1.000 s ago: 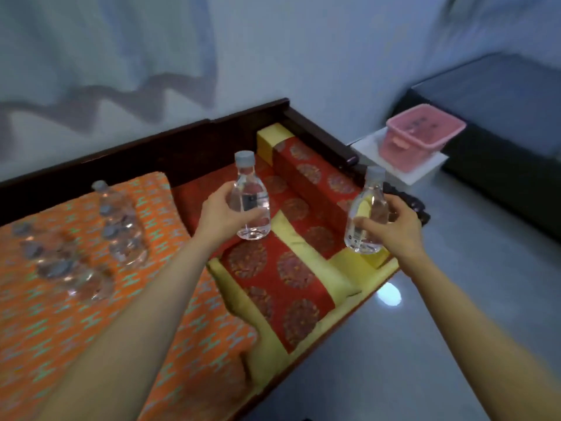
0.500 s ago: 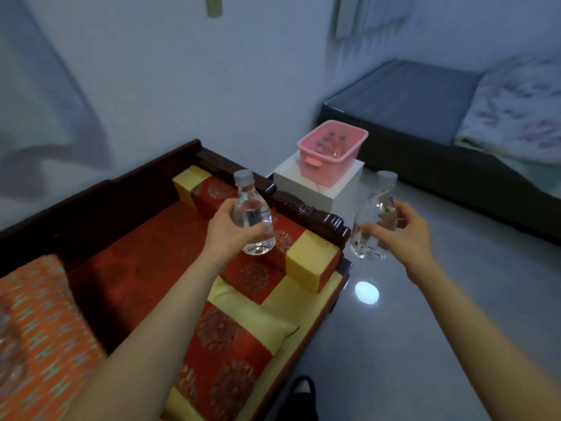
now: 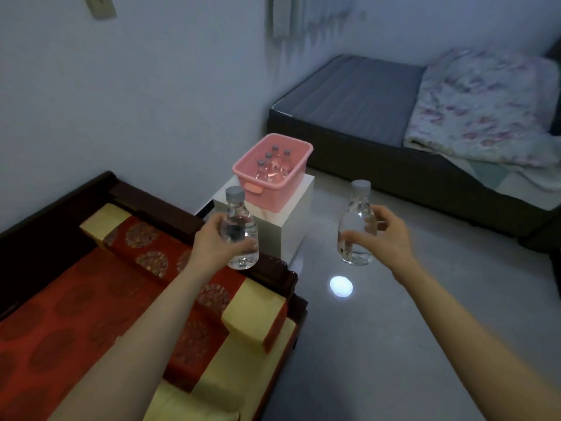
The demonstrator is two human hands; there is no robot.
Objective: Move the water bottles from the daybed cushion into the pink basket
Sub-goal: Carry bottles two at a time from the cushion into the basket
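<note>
My left hand (image 3: 214, 243) grips a clear water bottle (image 3: 239, 229) with a grey cap, held upright over the end of the daybed. My right hand (image 3: 384, 235) grips a second clear bottle (image 3: 356, 226), upright above the floor. Ahead of both hands the pink basket (image 3: 291, 180) stands on a white cube (image 3: 296, 226). Several capped bottles (image 3: 274, 165) stand inside the basket. The daybed cushion (image 3: 76, 314), red with yellow edging, fills the lower left.
The dark wooden daybed frame (image 3: 273, 268) ends just below my left hand. A low dark bed (image 3: 358, 98) with a floral blanket (image 3: 485, 107) lies at the back right. Grey floor (image 3: 394, 344) runs between daybed and bed, with a bright light spot (image 3: 341, 286) on it.
My view has swung right, away from the orange cushion with bottles, toward the pink basket. Both hands kept their bottles, and the basket now appears larger and closer.
</note>
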